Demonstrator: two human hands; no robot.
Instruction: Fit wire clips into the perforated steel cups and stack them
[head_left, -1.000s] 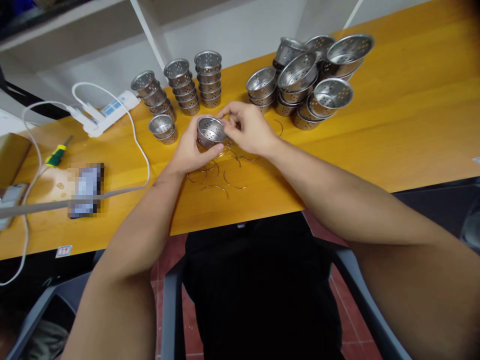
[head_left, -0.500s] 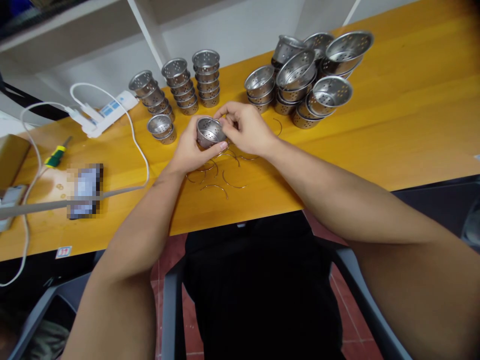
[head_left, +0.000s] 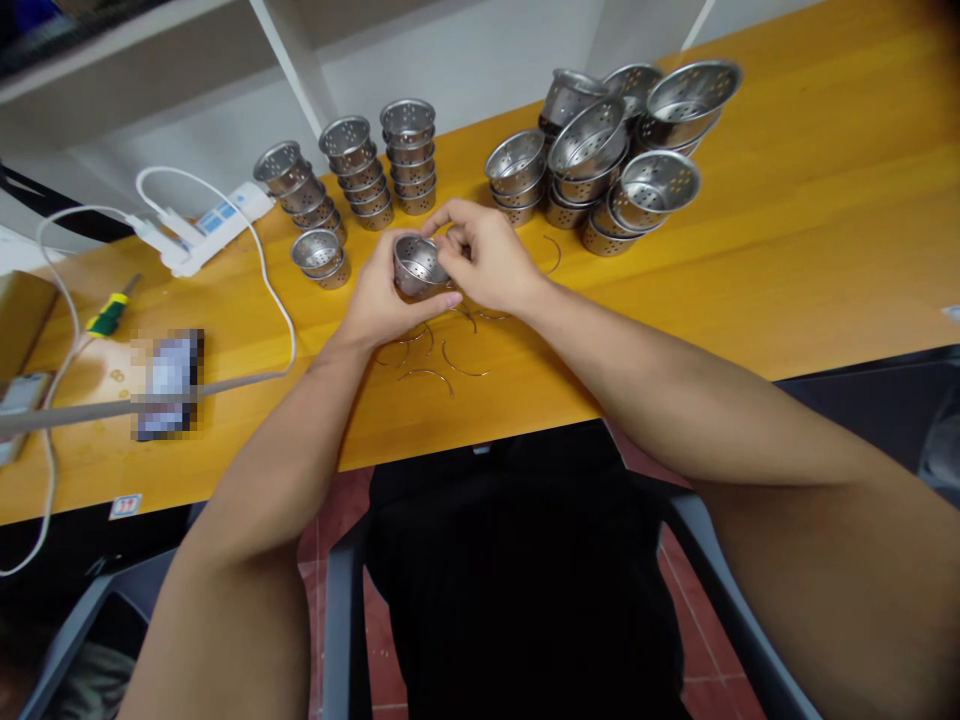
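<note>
A small perforated metal cup (head_left: 420, 262) is tilted in my left hand (head_left: 382, 295), whose fingers and thumb wrap its side. At the cup's right rim is my right hand (head_left: 491, 255), fingers curled and pinched together; what they hold, if anything, is hidden. Several thin curved wires (head_left: 427, 375) lie scattered on the table below the hands. Another curved wire (head_left: 555, 250) rests to the right of my right hand. Just left of my left hand stands a short stack of perforated cups (head_left: 319, 255).
Taller cup stacks (head_left: 349, 150) stand behind my hands, with a larger cluster of cups (head_left: 592, 145) at the back right. On the left are a power strip (head_left: 217, 230) with white cables, a screwdriver (head_left: 111, 312) and a blurred-out phone (head_left: 169, 385). The wooden table's (head_left: 525, 400) front edge is near my lap.
My right hand's fingers have shifted slightly at the cup's rim. My left thumb has moved a little to the right. The whole view has drifted slightly.
</note>
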